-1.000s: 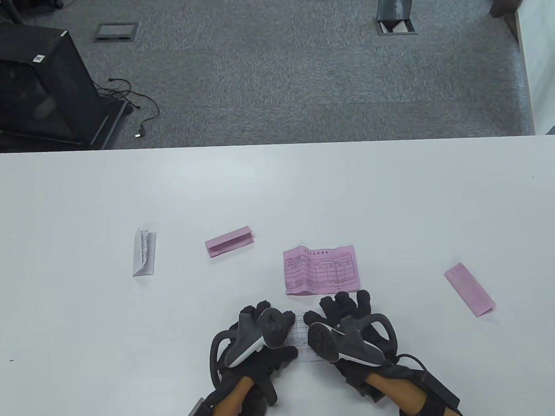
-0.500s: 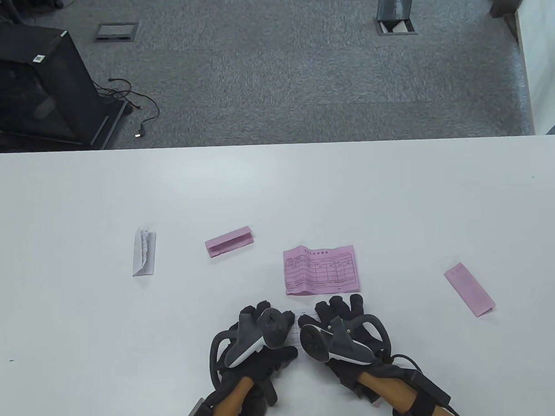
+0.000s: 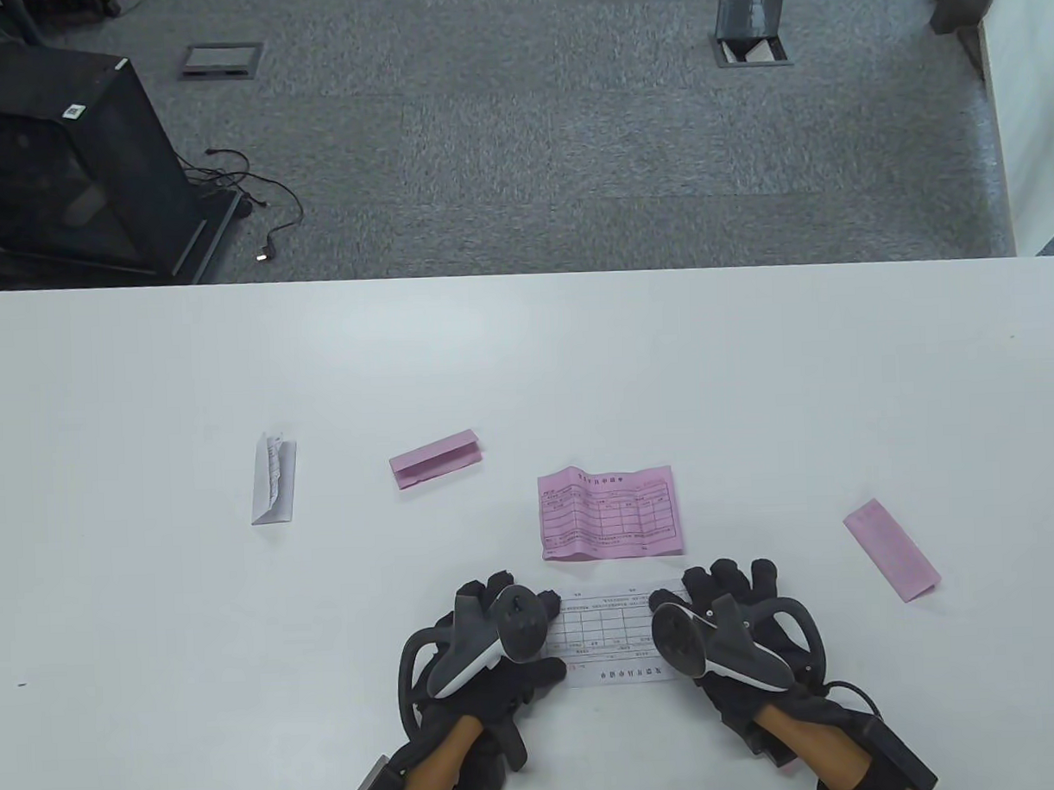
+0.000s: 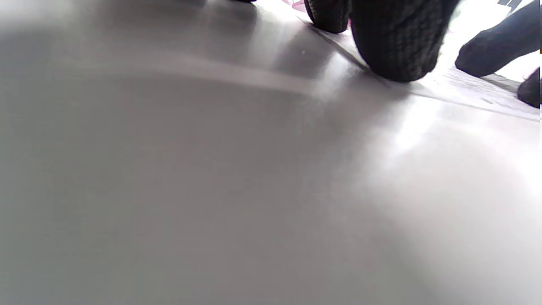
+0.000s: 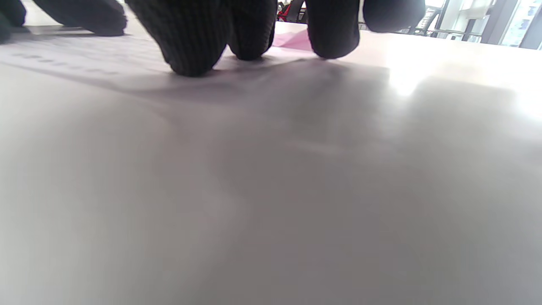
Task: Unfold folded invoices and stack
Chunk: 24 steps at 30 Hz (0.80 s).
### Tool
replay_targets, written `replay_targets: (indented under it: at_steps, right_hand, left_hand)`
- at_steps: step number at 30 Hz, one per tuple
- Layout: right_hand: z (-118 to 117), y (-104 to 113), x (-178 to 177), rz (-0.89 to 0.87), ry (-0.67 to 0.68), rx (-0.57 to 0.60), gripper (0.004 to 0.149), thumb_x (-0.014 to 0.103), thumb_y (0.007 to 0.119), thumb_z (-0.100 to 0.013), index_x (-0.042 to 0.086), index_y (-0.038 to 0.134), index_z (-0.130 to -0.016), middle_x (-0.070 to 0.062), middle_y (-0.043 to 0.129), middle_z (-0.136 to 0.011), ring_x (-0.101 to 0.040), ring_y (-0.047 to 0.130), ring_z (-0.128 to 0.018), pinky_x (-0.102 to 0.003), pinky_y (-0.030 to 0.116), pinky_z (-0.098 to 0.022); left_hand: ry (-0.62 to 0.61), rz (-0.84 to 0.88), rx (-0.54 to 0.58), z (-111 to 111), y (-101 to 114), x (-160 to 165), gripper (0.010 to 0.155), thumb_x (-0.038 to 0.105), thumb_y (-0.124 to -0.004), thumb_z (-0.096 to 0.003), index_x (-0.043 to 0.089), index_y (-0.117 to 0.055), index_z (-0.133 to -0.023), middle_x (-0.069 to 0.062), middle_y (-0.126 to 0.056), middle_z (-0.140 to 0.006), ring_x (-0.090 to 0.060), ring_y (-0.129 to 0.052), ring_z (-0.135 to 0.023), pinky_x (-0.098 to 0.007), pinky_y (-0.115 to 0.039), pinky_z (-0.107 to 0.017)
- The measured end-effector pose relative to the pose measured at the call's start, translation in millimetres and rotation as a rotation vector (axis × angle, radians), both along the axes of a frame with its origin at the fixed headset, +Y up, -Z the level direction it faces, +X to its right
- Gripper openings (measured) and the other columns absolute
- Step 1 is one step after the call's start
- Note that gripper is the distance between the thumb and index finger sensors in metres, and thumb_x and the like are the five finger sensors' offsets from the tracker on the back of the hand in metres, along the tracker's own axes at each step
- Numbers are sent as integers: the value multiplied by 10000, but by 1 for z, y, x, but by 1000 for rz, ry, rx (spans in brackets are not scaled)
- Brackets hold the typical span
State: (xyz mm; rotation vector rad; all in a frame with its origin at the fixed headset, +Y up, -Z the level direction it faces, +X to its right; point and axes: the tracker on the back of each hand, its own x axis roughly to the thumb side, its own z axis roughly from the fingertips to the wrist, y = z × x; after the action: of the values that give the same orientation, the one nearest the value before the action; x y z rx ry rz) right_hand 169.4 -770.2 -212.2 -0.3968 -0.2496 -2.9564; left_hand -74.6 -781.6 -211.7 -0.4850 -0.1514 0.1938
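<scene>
**Flattening the white invoice before stacking**

I have the white invoice (image 3: 606, 638) opened out on the table (image 3: 526, 369), near its front edge. My left hand (image 3: 492, 642) presses on the sheet's left end; my right hand (image 3: 729, 621) presses on its right end. Both hands lie flat with fingers extended, gripping nothing. The right wrist view shows my fingertips (image 5: 190, 51) touching the surface.

Procedure, as I judge it from the present layout:

1. I anchor the left end firmly. If that end slips, the sheet creeps sideways instead of flattening.
2. I sweep outward along the length with the right hand, across the creases rather than along them, so each fold line is pressed down.
3. I keep pressure light and even. Thin paper wrinkles or tears under a dragging glove.
4. Once flat, I lift the sheet by one edge and lay it on the opened pink invoice (image 3: 609, 513), which lies just beyond it, with edges aligned.

Remaining work: a folded white invoice (image 3: 273, 479) at the left, a folded pink invoice (image 3: 434, 459) in the middle, and another folded pink slip (image 3: 892, 550) at the right are not yet opened.
</scene>
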Motion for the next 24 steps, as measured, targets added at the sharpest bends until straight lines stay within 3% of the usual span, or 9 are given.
replay_targets:
  at_steps: [11,21,24]
  right_hand:
    - [-1,-2,17,-49,-38,-20,578,487,713,-467,353,581,-1013,-155,588,-1075,-468,549,-976,-783,362,-659]
    - [-9,-5,38,-335,-121,-138,617,525,670,-471,320,537,-1037,-165,517,-1073,-464,501,-953,-758,369,-666]
    - [-14,-4,50,-482,-216,-146,676,521,673,-467,223,523,-1055,-163,530,-1061,-434,516,-944,-738,401,-666]
  left_hand:
    - [2,0,-2,0,0,0,762,542,-797,-466,447,-407,-1114,-98,-144,-1223,-419,-130,-1078,-588,-296,-762]
    - [-3,-11,8,1,0,0,760,547,-786,-467,449,-402,-1115,-99,-147,-1226,-421,-138,-1082,-586,-300,-765]
    - [-3,-12,8,1,0,0,760,546,-785,-468,447,-401,-1116,-101,-149,-1226,-423,-139,-1082,-586,-300,-765]
